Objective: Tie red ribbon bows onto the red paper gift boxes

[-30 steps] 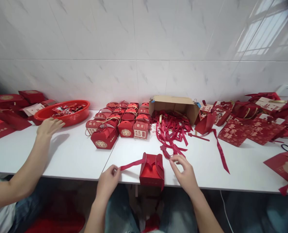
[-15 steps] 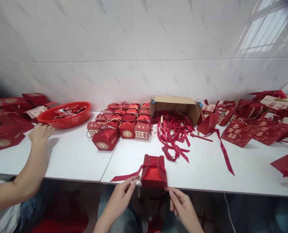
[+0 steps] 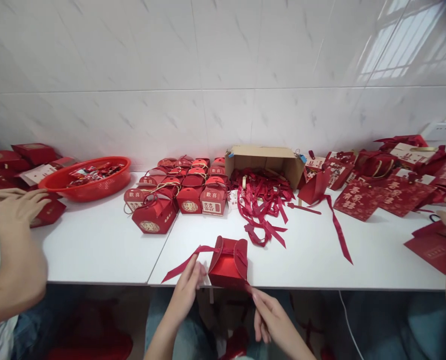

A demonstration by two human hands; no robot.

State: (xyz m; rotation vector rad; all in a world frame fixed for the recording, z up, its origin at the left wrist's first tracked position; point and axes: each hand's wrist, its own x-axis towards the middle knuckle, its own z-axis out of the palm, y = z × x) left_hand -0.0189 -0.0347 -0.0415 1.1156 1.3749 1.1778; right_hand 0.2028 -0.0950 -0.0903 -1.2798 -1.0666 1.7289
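1. Pinching the red ribbon (image 3: 176, 270) near the red box (image 3: 228, 267), the right hand (image 3: 271, 314) has thumb and finger closed; the left hand's (image 3: 187, 287) fingers lie nearly together against the other tail, grip unclear.
2. That box sits at the tabletop's (image 3: 106, 250) near edge, ribbon seemingly threaded through its raised flaps; no bow shows, so it looks unfinished.
3. Toward the back edge, closed boxes (image 3: 190, 199) stand grouped, several tied.
4. Bare tabletop flanks the box along the near edge; behind, a ribbon pile (image 3: 262, 200) narrows the room.
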